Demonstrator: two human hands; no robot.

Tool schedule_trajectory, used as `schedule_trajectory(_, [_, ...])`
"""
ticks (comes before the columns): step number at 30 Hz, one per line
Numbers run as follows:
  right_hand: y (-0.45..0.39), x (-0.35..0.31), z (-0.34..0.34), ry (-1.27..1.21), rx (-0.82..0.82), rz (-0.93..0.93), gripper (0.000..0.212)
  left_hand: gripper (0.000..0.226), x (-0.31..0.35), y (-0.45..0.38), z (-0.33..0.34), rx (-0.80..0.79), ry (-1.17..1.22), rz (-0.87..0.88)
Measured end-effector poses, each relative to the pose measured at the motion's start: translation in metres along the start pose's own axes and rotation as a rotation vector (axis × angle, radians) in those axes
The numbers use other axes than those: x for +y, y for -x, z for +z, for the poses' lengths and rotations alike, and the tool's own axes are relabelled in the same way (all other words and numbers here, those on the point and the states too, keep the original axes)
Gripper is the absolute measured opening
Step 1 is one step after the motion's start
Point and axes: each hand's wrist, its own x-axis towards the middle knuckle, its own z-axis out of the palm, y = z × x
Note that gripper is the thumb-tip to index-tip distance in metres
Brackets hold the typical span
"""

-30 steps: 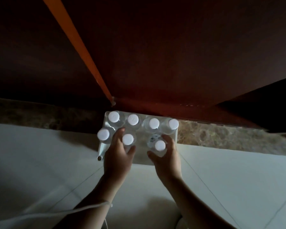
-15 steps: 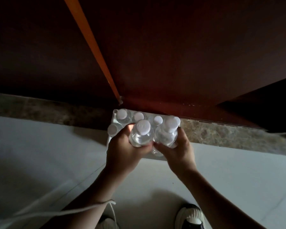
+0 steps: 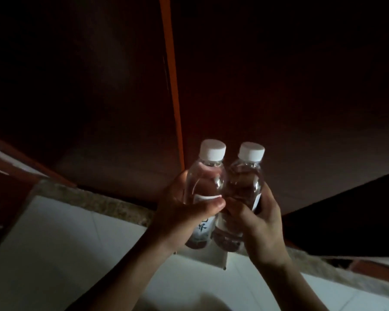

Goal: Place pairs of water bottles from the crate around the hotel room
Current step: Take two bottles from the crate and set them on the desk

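Note:
Two clear water bottles with white caps are held up side by side, touching, in the middle of the head view. My left hand grips the left bottle round its labelled middle. My right hand grips the right bottle the same way. Both bottles are upright, tilted slightly away. Below them a corner of the pale crate shows on the floor; its other bottles are hidden behind my hands.
A dark red-brown wooden door or cabinet front with an orange edge strip fills the upper view. A speckled stone threshold runs along its base. White floor tiles lie in front.
Both hands gripped a bottle each in the crate and lifted them up and toward me. The view has tilted upward, so the crate dropped almost out of sight.

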Motion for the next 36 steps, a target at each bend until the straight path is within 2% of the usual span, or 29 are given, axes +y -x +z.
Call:
schedule_trajectory(7, [0.036,-0.246,0.049,-0.022,-0.114,-0.167,0.033,0.027,0.239,0.056,0.013,0.099,0.118,0.227])
schedule_trajectory(11, [0.063,-0.372,0.072,0.025,-0.185,-0.329,0.031,0.037,0.361,0.089,0.022,0.134,0.156,0.375])
schedule_trajectory(16, [0.104,-0.483,0.090,0.011,-0.232,-0.498,0.033,0.043,0.472,0.131,0.034,0.133,0.121,0.521])
schedule_trajectory(19, [0.122,-0.518,0.097,-0.032,-0.202,-0.558,0.041,0.050,0.510,0.151,0.043,0.136,0.101,0.602])
schedule_trajectory(22, [0.134,-0.533,0.102,-0.051,-0.172,-0.587,0.045,0.029,0.526,0.162,0.044,0.116,0.084,0.636])
schedule_trajectory(26, [0.146,-0.539,0.107,-0.039,-0.150,-0.611,0.044,0.020,0.531,0.167,0.039,0.063,0.097,0.641])
schedule_trajectory(30, [0.159,-0.544,0.102,-0.040,-0.073,-0.636,0.040,0.011,0.538,0.164,0.042,-0.072,0.102,0.630])
schedule_trajectory(34, [0.180,-0.546,0.077,-0.022,0.119,-0.668,0.041,0.033,0.543,0.155,0.067,-0.274,0.111,0.592])
schedule_trajectory(36, [0.195,-0.549,0.055,0.000,0.243,-0.675,0.048,0.028,0.541,0.154,0.094,-0.363,0.130,0.560])
